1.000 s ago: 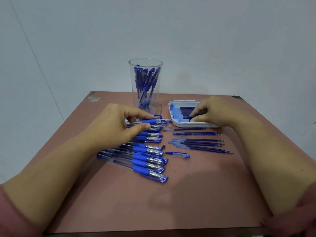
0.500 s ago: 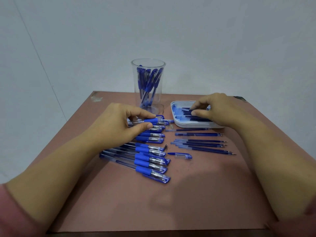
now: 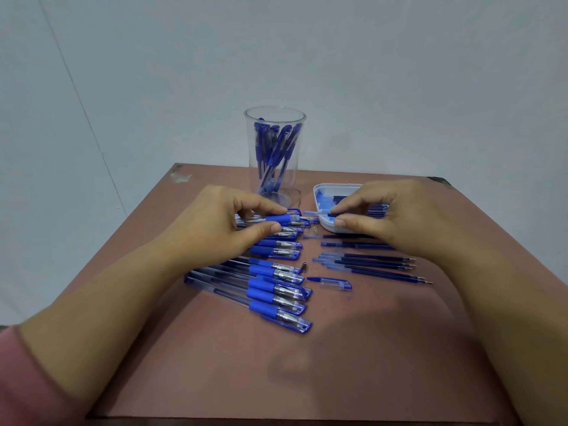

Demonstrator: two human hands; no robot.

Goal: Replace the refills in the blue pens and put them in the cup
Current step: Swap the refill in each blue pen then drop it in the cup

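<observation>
Pen (image 3: pixel 278 218) lies left-right at the far end of the pen row (image 3: pixel 276 298), left hand (image 3: pixel 221 229) pinching its blue grip. Right hand (image 3: pixel 396 216) pinches a refill (image 3: pixel 319 213) over the tray (image 3: pixel 325 192) edge: same axis, pale end pointing left at the pen, just beside it, so right feeds. Counts: one cup (image 3: pixel 249 155) holding several pens, one tray, one loose cap (image 3: pixel 330 283), roughly ten pens and six loose refills (image 3: pixel 368 264) on the table (image 3: pixel 368 348); overlap blocks exact.

Your table (image 3: pixel 215 379) carries pens (image 3: pixel 276 290), loose refills (image 3: pixel 368 262), a cap (image 3: pixel 333 283), a tray (image 3: pixel 325 192) and a cup (image 3: pixel 275 155).
</observation>
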